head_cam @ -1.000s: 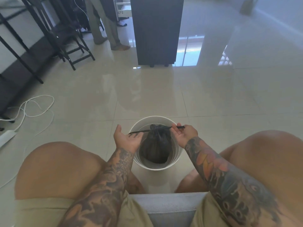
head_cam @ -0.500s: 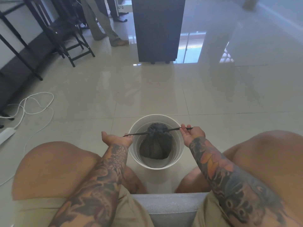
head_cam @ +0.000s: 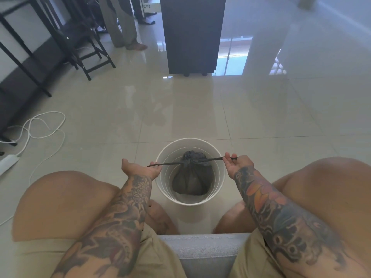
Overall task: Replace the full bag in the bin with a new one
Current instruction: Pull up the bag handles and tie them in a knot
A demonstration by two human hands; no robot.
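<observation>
Hands wider apart; left hand (head_cam: 140, 169), right hand (head_cam: 237, 164) pinch drawstring (head_cam: 172, 163) ends; bag (head_cam: 191, 177) bottom hidden in bin (head_cam: 219, 177).

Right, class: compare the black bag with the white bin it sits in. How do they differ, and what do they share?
The black bag is dark, soft and crumpled; the white bin is pale, rigid and smooth. The bag's neck is cinched shut by drawstrings pulled sideways by the left hand and right hand; the bin is open-topped. Both are upright, between the person's knees.
</observation>
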